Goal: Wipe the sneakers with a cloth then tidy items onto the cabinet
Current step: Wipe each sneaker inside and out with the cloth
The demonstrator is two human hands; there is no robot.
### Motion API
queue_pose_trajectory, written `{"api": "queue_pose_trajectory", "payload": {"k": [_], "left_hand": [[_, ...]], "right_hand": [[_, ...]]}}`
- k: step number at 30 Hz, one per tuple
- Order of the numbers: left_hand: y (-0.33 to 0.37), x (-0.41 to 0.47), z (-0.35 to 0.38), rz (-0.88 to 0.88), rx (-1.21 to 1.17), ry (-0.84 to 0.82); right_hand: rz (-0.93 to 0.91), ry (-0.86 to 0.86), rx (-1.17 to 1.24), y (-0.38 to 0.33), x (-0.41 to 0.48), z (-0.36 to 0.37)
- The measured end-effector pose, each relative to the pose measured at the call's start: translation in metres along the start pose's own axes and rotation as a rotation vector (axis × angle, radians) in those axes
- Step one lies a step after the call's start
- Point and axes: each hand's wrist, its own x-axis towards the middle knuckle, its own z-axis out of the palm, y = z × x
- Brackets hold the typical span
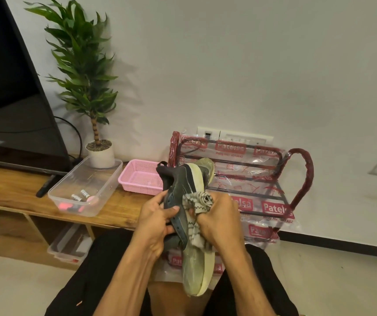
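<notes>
Left hand closed round grey sneaker at mid-upper, steadying it toe-down over the lap so the side faces the cloth. Right hand fisted on striped cloth, pressed against the shoe, likely mid-wipe. At 10 o'clock on the wooden cabinet: clear plastic tub holding batteries plus pink items; pink basket looks empty.

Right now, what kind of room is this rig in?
Most likely a home living room. A large dark TV screen stands on a low wooden cabinet, a potted plant beside it against the wall, and a plastic-wrapped shoe rack sits on the floor.
</notes>
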Motion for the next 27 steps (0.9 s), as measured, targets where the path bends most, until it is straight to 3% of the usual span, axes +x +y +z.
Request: {"api": "queue_pose_trajectory", "payload": {"k": [3,10,18,23,27], "left_hand": [[0.000,0.003,-0.007,-0.008,-0.036,0.013],[-0.001,-0.006,0.001,-0.049,-0.021,-0.163],[-0.010,0.001,0.001,0.001,-0.176,0.011],[-0.014,0.003,0.001,-0.014,-0.392,0.024],[-0.016,0.002,-0.002,-0.081,-0.645,-0.012]], "right_hand": [[-0.005,-0.084,-0.017,0.010,-0.012,0.001],[-0.021,0.178,0.116,-0.015,0.021,-0.009],[-0.030,-0.143,-0.125,0.006,-0.003,-0.009],[0.035,-0.026,-0.041,0.019,-0.006,-0.018],[0.002,0.190,0.072,0.019,-0.016,-0.027]]}}
